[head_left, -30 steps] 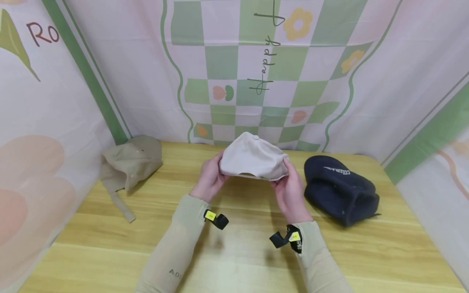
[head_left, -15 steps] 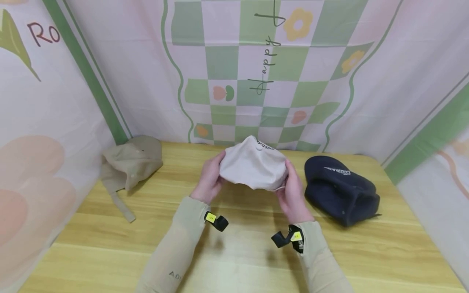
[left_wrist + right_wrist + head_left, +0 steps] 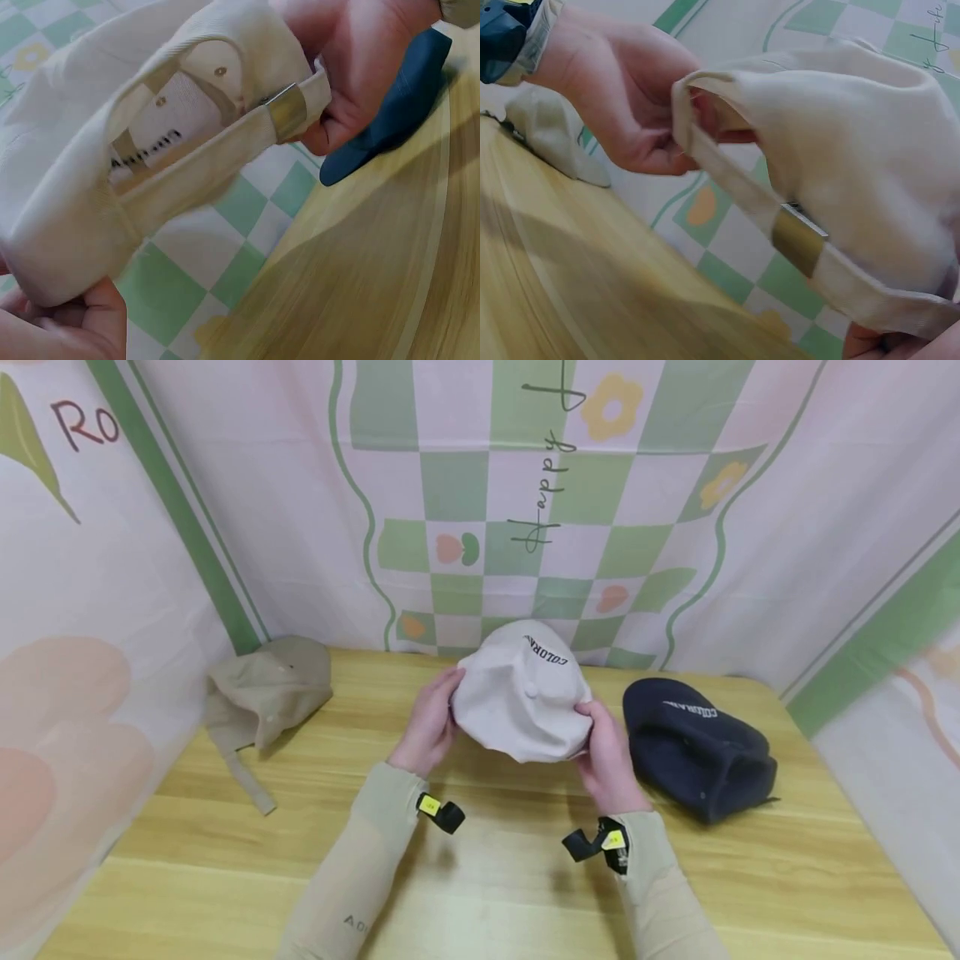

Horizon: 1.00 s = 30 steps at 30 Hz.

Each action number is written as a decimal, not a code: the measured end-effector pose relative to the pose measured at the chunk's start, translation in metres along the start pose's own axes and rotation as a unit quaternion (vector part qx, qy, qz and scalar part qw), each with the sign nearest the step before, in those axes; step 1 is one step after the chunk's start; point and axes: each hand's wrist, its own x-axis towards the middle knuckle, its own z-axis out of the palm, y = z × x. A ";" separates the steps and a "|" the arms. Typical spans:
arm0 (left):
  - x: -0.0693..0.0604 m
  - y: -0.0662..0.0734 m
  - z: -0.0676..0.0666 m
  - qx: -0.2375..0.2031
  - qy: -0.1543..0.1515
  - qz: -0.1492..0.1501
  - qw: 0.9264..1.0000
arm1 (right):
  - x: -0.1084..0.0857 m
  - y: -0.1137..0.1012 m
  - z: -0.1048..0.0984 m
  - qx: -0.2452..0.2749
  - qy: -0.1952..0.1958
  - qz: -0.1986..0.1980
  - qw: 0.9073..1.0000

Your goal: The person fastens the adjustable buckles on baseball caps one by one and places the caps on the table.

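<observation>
Here, white cap (image 3: 517, 706), gripped in both hands (image 3: 429, 724) (image 3: 609, 762)

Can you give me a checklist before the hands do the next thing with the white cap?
1. Left hand holding the white cap: ok.
2. Right hand holding it too: ok.
3. Strap threaded through the buckle: ok.
4. White cap smooth: not ok, it has folds.
5. Brown cap and blue cap apart from it: ok.
6. Nothing tucked inside: cannot tell, much is hidden.
</observation>
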 end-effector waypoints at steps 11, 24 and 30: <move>0.002 -0.003 -0.003 0.044 0.032 0.016 0.998 | 0.001 -0.011 -0.008 -0.049 -0.080 -0.035 0.995; -0.002 -0.006 -0.004 0.126 -0.015 -0.029 0.991 | -0.001 -0.022 -0.015 -0.060 -0.061 -0.078 0.993; -0.003 -0.006 -0.003 0.139 -0.037 -0.040 0.989 | -0.004 -0.026 -0.016 -0.044 -0.067 -0.088 0.993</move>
